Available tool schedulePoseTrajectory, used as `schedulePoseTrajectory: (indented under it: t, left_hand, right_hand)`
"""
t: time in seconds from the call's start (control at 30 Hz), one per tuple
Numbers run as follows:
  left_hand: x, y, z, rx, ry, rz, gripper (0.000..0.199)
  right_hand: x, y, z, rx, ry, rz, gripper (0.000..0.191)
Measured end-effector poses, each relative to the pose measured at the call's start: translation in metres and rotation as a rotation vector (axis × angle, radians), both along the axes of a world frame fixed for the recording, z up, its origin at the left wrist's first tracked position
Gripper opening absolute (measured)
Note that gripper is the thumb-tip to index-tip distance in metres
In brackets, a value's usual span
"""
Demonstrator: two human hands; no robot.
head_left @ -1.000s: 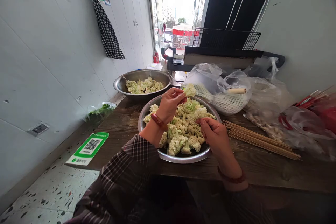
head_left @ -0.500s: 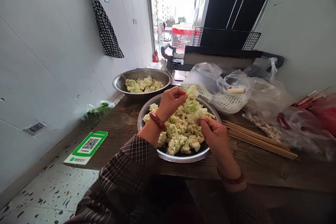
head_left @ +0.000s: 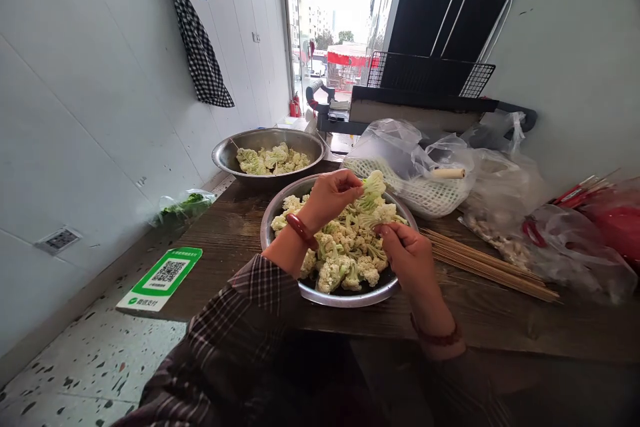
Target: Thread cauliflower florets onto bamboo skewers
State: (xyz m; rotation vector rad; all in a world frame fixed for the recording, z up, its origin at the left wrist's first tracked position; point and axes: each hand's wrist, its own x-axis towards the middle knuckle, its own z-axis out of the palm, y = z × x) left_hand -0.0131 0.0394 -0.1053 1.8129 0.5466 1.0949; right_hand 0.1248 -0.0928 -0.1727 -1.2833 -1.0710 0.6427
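At frame centre, the near metal basin [head_left: 280,213] contains cauliflower pieces [head_left: 333,272], above which the left hand [head_left: 331,199] is closed, fingers pinching the upper floret [head_left: 373,185], and the right hand [head_left: 407,255], lower and rightward, is closed with fingertips gripping the lower floret [head_left: 379,215].

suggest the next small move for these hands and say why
I'd probably ease the upper floret in the left hand down toward the lower floret in the grip of the right hand. They sit close together over the near bowl; any stick between them is hidden, though a thin stick shows in the far bowl.
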Motion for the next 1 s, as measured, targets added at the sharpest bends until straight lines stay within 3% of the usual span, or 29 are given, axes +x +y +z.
schedulePoseTrajectory:
  t: [0.2, 0.33, 0.5, 1.0]
  left_hand:
    - [0.003, -0.008, 0.002, -0.112, -0.104, -0.010, 0.027]
    - [0.004, -0.010, 0.002, -0.183, -0.049, -0.042, 0.034]
    - [0.006, -0.008, -0.001, -0.250, -0.121, -0.060, 0.031]
    - [0.007, -0.008, -0.003, -0.163, -0.108, 0.085, 0.022]
  right_hand:
    - [-0.005, 0.000, 0.006, 0.020, 0.174, 0.004, 0.040]
    - [-0.006, 0.000, 0.007, 0.011, 0.159, 0.016, 0.039]
    - [-0.006, -0.001, 0.008, -0.017, 0.117, 0.021, 0.042]
    - [-0.005, -0.001, 0.008, -0.029, 0.087, 0.038, 0.041]
